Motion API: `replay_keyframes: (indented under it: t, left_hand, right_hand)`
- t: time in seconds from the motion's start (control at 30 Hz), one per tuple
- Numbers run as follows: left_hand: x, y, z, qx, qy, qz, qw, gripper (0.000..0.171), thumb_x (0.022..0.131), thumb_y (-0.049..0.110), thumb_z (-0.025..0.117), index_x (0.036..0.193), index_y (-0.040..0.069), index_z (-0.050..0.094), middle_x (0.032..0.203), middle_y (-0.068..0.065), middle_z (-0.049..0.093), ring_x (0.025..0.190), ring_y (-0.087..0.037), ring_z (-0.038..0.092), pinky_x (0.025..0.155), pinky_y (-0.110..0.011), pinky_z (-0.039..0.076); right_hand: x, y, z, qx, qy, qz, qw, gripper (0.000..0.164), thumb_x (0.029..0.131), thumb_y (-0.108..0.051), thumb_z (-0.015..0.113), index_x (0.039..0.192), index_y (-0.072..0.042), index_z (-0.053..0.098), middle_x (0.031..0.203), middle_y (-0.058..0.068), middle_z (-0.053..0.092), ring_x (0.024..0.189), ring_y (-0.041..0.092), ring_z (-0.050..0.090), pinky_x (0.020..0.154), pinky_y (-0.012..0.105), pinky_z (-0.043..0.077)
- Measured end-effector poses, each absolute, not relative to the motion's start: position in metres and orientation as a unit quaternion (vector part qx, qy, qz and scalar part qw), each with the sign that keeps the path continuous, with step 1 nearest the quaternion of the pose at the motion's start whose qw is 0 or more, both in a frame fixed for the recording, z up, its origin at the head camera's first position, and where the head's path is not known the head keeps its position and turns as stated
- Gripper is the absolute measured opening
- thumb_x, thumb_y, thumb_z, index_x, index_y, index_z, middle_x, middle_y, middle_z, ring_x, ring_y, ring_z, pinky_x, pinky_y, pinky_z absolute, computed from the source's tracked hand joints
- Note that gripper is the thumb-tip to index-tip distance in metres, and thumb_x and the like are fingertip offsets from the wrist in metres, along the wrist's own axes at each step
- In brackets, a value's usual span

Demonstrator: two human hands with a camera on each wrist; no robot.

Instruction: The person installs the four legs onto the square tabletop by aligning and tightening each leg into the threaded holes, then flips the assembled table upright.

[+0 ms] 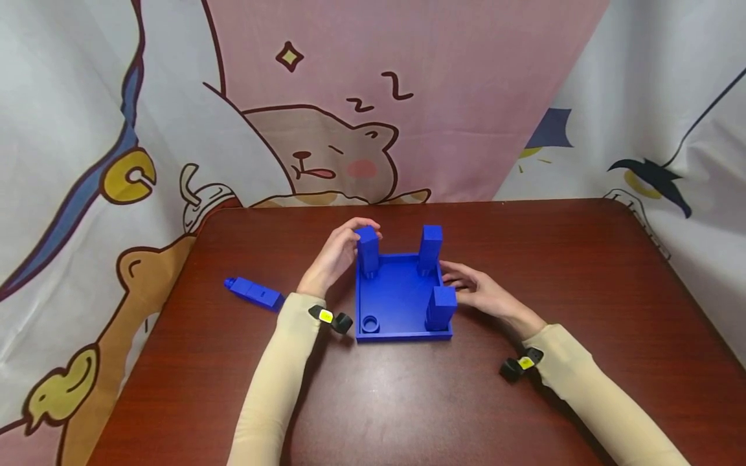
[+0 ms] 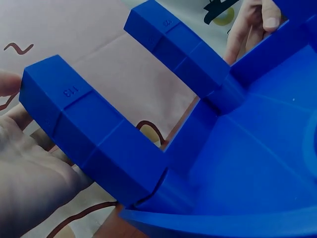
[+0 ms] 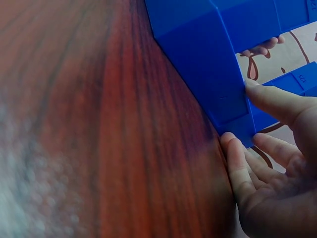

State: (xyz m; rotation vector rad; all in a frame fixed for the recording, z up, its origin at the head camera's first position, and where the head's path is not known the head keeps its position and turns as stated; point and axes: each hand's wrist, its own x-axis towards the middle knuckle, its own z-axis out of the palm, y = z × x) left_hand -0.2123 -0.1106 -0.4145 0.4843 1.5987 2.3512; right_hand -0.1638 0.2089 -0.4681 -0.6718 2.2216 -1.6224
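Observation:
A square blue tray point(image 1: 402, 336) with a raised rim rests on the table, several parts standing at its corners. My left hand point(image 1: 333, 257) grips the far-left blue post point(image 1: 368, 249), fingers reaching behind its top; the left wrist view shows the number 113 on this post. Along the tray's right wall, my right hand point(image 1: 480, 290) holds the side, thumb at the rim and fingertips low on the wall. Two more blue posts stand upright, one far right point(image 1: 430, 246) and one near right point(image 1: 441, 305). The near-left corner bears a round socket point(image 1: 370, 324).
A loose blue post point(image 1: 254, 294) with a knobbed end lies on the brown table point(image 1: 583, 278), left of my left forearm. Behind the table hangs a printed cloth point(image 1: 454, 97). A black wrist camera point(image 1: 340, 321) sits on the left wrist, another point(image 1: 513, 369) on the right.

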Motion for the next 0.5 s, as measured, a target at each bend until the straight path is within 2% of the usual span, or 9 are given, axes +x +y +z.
replay_keyframes:
  t: [0.13,0.3,0.37,0.5]
  left_hand:
    - [-0.214,-0.111,-0.414,0.183,0.552,0.803,0.133,0.035,0.089,0.006,0.036,0.11,0.002,0.063,0.109,-0.014,0.065,0.111,-0.027,0.057,0.089,-0.036,0.041]
    - [-0.211,-0.117,-0.412,0.221,0.584,0.775,0.098,0.039,0.096,0.006,0.037,0.127,-0.011,0.053,0.124,-0.027,0.057,0.122,-0.036,0.05,0.099,-0.041,0.038]
    - [-0.208,-0.121,-0.409,0.237,0.611,0.752,0.069,0.039,0.098,0.006,0.04,0.132,-0.011,0.049,0.127,-0.029,0.055,0.124,-0.038,0.048,0.103,-0.042,0.036]
    - [-0.203,-0.13,-0.403,0.245,0.653,0.716,0.02,0.036,0.098,0.004,0.05,0.133,-0.007,0.05,0.126,-0.027,0.057,0.122,-0.032,0.051,0.103,-0.042,0.037]
  right_hand:
    - [-0.163,0.209,-0.468,-0.237,0.774,-0.568,0.151,0.064,0.09,0.001,0.065,0.146,0.005,0.035,0.126,0.027,0.054,0.111,0.034,0.054,0.088,0.025,0.047]
    - [-0.163,0.209,-0.468,-0.238,0.772,-0.57,0.151,0.064,0.089,0.001,0.065,0.145,0.005,0.035,0.126,0.028,0.054,0.11,0.032,0.054,0.088,0.025,0.048]
    - [-0.163,0.209,-0.468,-0.238,0.771,-0.571,0.15,0.064,0.089,0.002,0.066,0.145,0.005,0.035,0.125,0.028,0.054,0.11,0.031,0.055,0.087,0.026,0.048]
    - [-0.164,0.209,-0.469,-0.241,0.77,-0.571,0.15,0.064,0.089,0.002,0.066,0.145,0.006,0.036,0.125,0.028,0.054,0.109,0.031,0.055,0.087,0.026,0.048]
